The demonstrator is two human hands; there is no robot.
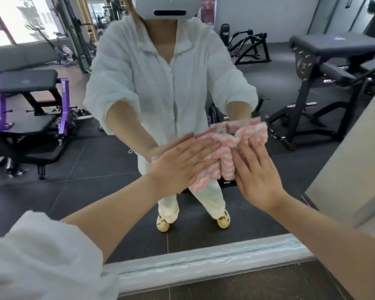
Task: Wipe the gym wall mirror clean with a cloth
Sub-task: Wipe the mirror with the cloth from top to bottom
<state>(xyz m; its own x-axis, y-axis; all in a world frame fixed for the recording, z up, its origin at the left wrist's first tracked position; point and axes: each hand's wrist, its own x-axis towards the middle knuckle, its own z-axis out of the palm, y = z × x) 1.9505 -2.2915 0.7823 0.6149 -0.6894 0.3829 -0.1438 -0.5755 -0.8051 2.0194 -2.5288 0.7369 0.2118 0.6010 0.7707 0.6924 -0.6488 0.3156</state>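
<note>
Gym floor of dark rubber tiles fills the mirror in front of you, and the glass runs down to a pale strip along its bottom edge. Reflected on your left stands one purple-framed bench with a black pad; on your right one black bench on a black frame, with a low black rack behind it. A grey panel juts in at the right edge and cuts off that side of the mirror. Your own reflection in white clothes stands dead centre, so the cloth sits right over it.

You have one cloth, pink and white in a wavy stripe, bunched into folds and pressed against the glass at about waist height of the reflection. Its long axis runs on a slant, from the lower left corner near your left wrist up to the upper right corner above your right fingers.

You have two hands on it. Your left hand lies flat over the cloth's left part, fingers straight and together, pointing up and to the right. Your right hand presses its right part, fingers straight, pointing up. Neither grip is closed: both are flat, open palms. One white sleeve shows at lower left.
</note>
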